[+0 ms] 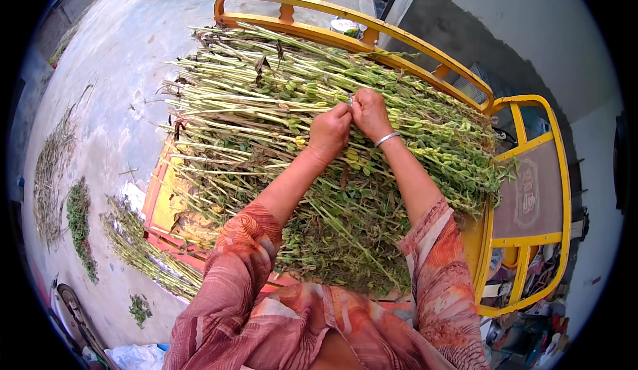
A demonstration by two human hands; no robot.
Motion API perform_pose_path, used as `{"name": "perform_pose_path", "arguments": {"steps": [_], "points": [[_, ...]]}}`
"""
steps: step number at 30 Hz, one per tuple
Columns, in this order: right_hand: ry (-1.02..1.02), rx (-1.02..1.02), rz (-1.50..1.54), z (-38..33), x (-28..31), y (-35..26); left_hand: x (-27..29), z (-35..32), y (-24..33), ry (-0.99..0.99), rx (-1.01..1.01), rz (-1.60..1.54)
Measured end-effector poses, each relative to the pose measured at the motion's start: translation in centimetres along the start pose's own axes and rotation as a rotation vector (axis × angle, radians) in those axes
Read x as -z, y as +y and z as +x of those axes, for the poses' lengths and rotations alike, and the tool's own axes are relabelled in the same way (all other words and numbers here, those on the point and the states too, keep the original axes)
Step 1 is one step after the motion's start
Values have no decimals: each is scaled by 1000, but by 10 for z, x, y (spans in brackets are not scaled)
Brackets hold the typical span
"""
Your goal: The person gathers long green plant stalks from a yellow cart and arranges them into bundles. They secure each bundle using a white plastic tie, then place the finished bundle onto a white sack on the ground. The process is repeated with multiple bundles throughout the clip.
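My left hand point(330, 129) and my right hand point(372, 114) meet over the middle of a thick layer of cut stalks with green pods point(279, 107). The fingers of both are closed and pinched together, fingertips nearly touching. Whatever lies between them is too small to make out; a tiny pale spot shows there. A silver bangle point(387, 139) circles my right wrist. The bare stalk ends point left, and the leafy, pod-bearing tops lie to the right. Under and around my hands the stalks lie roughly side by side.
The stalks rest in a cart bed with a yellow far rail point(319, 10) and a yellow end frame with a grey panel point(530, 194) at right. A bundle of stalks point(149, 250) lies at the left on the concrete ground point(106, 131). A wall rises beyond the rail.
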State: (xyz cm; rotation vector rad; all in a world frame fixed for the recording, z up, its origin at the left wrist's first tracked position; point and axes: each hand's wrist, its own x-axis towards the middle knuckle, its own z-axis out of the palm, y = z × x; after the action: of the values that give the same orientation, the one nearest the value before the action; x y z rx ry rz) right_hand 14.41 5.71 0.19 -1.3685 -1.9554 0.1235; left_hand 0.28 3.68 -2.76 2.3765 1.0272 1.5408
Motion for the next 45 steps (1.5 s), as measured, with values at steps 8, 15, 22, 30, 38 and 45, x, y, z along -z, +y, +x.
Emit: {"name": "perform_pose_path", "arguments": {"steps": [8,15,22,30,38,45], "points": [[-33,-1,109,11,-11,21,-4,-2,-14,126,199,-298],[-238,-88,124,36,-9,45,-17,20,-32,156,242,-338],[-313,-180,355,42,-6,66,-21,36,-42,115,294,-415],[94,-91,172,-32,4,-14,6,-8,-6,110,382,-528],[101,-19,116,-41,-4,-21,12,-39,1,97,216,-366],[108,17,188,-40,-9,-9,18,-54,5,3,9,-170]]}}
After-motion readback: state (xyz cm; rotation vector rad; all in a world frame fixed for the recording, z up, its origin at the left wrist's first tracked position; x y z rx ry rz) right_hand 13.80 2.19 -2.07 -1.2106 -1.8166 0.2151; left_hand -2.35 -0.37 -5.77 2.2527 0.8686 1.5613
